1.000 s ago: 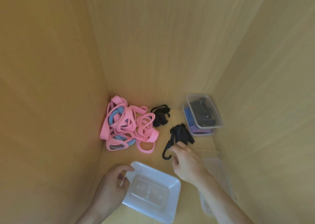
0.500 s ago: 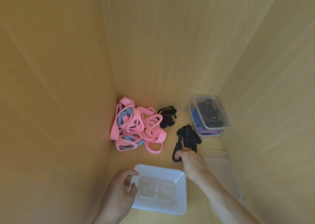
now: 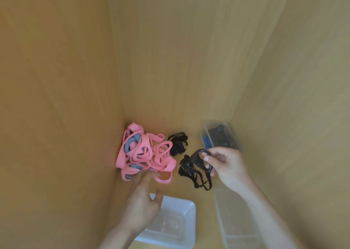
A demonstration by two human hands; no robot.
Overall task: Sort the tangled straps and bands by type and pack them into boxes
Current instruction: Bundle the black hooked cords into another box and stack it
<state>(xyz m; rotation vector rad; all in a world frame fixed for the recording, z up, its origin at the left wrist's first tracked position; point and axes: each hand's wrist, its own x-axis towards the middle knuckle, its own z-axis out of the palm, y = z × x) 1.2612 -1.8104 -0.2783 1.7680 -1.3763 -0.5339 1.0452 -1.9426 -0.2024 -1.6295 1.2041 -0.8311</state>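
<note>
Pinching a tangled black strap aloft in my right hand, I reach my spread left hand toward the pink bands, above the near white box.

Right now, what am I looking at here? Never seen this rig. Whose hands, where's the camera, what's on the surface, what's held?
There is no machine: a person works with bare hands, and one wide-angle camera on their head looks down into a wooden-walled nook. The right hand holds up a tangled black strap by its hook end. The left hand is open, fingers reaching to the pile of pink and blue bands. A second black strap bundle lies behind. An empty white tray sits near the person, a clear box beside it. At the back right stand stacked clear containers already holding dark and blue items.
</note>
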